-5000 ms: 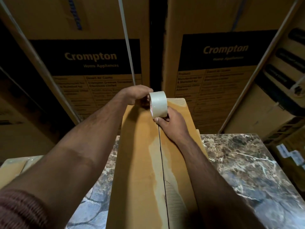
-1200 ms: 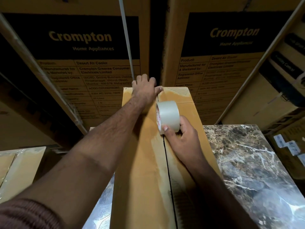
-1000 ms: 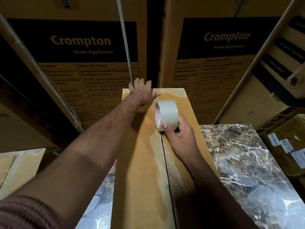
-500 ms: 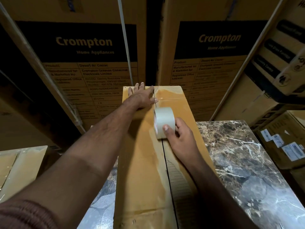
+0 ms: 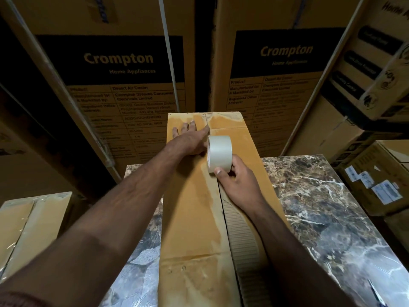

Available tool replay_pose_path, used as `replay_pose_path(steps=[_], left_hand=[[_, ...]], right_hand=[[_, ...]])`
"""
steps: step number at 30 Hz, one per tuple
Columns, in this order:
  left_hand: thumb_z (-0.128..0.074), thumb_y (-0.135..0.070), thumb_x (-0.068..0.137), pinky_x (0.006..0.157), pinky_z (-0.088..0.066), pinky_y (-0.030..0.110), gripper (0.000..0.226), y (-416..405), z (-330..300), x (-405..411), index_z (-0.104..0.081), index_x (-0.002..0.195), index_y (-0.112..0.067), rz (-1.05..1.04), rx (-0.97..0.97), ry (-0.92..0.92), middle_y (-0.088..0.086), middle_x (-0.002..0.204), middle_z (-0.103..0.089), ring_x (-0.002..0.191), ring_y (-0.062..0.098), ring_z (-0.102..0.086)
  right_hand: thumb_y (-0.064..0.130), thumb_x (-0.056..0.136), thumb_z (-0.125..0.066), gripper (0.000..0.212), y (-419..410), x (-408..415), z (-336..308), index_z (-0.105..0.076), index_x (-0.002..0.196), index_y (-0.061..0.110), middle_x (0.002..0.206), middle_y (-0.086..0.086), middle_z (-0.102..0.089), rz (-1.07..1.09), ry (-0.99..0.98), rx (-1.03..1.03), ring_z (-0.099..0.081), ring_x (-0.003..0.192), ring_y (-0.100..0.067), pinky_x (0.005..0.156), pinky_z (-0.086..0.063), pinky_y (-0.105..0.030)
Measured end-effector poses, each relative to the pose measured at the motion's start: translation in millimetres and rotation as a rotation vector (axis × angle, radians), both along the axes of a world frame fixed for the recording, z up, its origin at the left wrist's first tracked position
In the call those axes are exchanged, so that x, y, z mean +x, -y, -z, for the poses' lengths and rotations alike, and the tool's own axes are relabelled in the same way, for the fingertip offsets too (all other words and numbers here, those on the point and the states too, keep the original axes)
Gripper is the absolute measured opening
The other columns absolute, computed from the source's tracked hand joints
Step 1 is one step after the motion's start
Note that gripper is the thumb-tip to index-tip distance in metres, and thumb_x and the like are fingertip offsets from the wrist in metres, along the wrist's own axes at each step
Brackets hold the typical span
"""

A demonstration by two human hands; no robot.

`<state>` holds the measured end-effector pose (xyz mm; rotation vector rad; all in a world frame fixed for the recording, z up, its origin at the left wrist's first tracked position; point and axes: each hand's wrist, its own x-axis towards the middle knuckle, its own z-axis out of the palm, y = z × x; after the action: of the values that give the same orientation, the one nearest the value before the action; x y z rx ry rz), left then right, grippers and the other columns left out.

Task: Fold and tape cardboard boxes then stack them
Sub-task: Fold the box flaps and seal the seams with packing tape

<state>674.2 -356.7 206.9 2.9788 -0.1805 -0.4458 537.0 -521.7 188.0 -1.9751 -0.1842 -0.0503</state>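
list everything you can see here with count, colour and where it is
cardboard box: 1, brown, lengthwise on the table, centre
tape roll: 1, clear whitish, on the box seam
marble table: 1, brown veined, under the box
taped box: 1, brown, lower left
Crompton cartons: 2, brown with black panels, behind
stacked cartons: several, brown, right
left hand: 1, pressing flat on the box's far end
right hand: 1, gripping the tape roll
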Motion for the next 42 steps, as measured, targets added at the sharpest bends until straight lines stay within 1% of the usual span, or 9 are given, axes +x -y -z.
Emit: replay_pose_path(steps=[5, 11, 13, 16, 20, 24, 28, 34, 42], left_hand=[[-0.055, -0.049, 0.098, 0.119, 0.002, 0.064, 0.070, 5.9, -5.2, -6.4, -0.017, 0.157, -0.042, -0.039, -0.037, 0.047, 0.015, 0.167, 0.004, 0.153, 0.038, 0.004], [-0.050, -0.057, 0.097, 0.119, 0.002, 0.063, 0.059, 9.6, -11.3, -11.9, -0.034, 0.152, -0.040, -0.093, -0.182, 0.014, 0.013, 0.167, -0.005, 0.153, 0.037, 0.000], [-0.045, -0.059, 0.098, 0.118, 0.003, 0.065, 0.055, 14.6, -4.8, -15.0, -0.038, 0.149, -0.039, -0.102, -0.198, 0.065, 0.014, 0.166, -0.009, 0.153, 0.038, -0.002], [-0.036, -0.055, 0.102, 0.116, 0.010, 0.065, 0.053, 8.8, -2.8, -15.8, -0.031, 0.153, -0.040, -0.095, -0.236, 0.045, 0.014, 0.167, 0.000, 0.153, 0.038, 0.007], [-0.036, -0.042, 0.104, 0.118, 0.012, 0.059, 0.051, -6.1, -11.1, -13.5, -0.029, 0.155, -0.041, -0.093, -0.392, -0.027, 0.008, 0.168, 0.000, 0.154, 0.030, 0.007], [-0.042, -0.049, 0.102, 0.119, -0.010, 0.060, 0.044, -5.1, 3.4, -14.3, -0.052, 0.143, -0.035, -0.124, -0.414, 0.156, 0.006, 0.159, -0.035, 0.147, 0.030, -0.026], [-0.058, -0.045, 0.097, 0.099, -0.046, 0.044, 0.033, 11.3, -5.2, -16.3, -0.070, 0.120, -0.024, -0.043, -0.472, 0.445, 0.000, 0.129, -0.064, 0.118, 0.021, -0.056], [-0.061, -0.029, 0.099, 0.074, -0.044, 0.031, 0.018, 28.8, -19.6, 3.3, -0.068, 0.109, -0.017, -0.049, -0.360, 0.448, 0.000, 0.103, -0.065, 0.091, 0.015, -0.058], [-0.058, -0.043, 0.097, 0.103, -0.039, 0.042, 0.035, 17.1, 11.0, 14.5, -0.056, 0.124, -0.019, 0.067, -0.177, 0.403, 0.007, 0.129, -0.050, 0.119, 0.025, -0.046]], right_hand=[[0.026, 0.099, -0.059, 0.008, 6.1, -28.0, -3.3, -0.060, 0.107, 0.024, 0.093, 0.011, -0.069, -0.008, 0.052, 0.142, -0.068, 0.088, -0.011, 0.071, -0.054, -0.032], [0.034, 0.096, -0.057, 0.023, 9.5, -53.2, 0.1, -0.059, 0.109, 0.015, 0.096, -0.003, -0.068, 0.003, 0.067, 0.209, -0.067, 0.090, -0.023, 0.072, -0.054, -0.036], [0.033, 0.096, -0.057, 0.022, 10.0, -53.1, -1.8, -0.060, 0.109, 0.015, 0.094, -0.001, -0.069, 0.009, 0.066, 0.199, -0.066, 0.085, -0.015, 0.070, -0.053, -0.033], [0.034, 0.096, -0.057, 0.017, 6.5, -55.3, -3.8, -0.061, 0.105, 0.020, 0.088, 0.008, -0.069, 0.008, 0.082, 0.194, -0.063, 0.079, -0.008, 0.067, -0.050, -0.027], [0.036, 0.097, -0.058, 0.015, 8.0, -55.5, -3.4, -0.063, 0.104, 0.024, 0.095, -0.005, -0.070, 0.001, 0.065, 0.198, -0.066, 0.087, -0.026, 0.070, -0.053, -0.036], [0.032, 0.098, -0.059, 0.014, 8.4, -59.2, -1.2, -0.065, 0.105, 0.021, 0.097, -0.003, -0.071, -0.008, 0.031, 0.220, -0.065, 0.087, -0.016, 0.072, -0.052, -0.031], [0.035, 0.095, -0.058, 0.019, 5.4, -60.4, -2.5, -0.065, 0.107, 0.021, 0.096, -0.003, -0.071, -0.010, 0.034, 0.219, -0.068, 0.090, -0.021, 0.072, -0.054, -0.031], [0.034, 0.096, -0.058, 0.025, 8.4, -61.8, -4.0, -0.065, 0.113, 0.017, 0.098, -0.003, -0.072, -0.029, 0.037, 0.221, -0.068, 0.092, -0.026, 0.074, -0.055, -0.038], [0.021, 0.102, -0.058, 0.014, 7.1, -53.9, 2.7, -0.064, 0.112, 0.013, 0.097, -0.007, -0.070, -0.022, 0.048, 0.231, -0.067, 0.086, -0.015, 0.068, -0.051, -0.018]])
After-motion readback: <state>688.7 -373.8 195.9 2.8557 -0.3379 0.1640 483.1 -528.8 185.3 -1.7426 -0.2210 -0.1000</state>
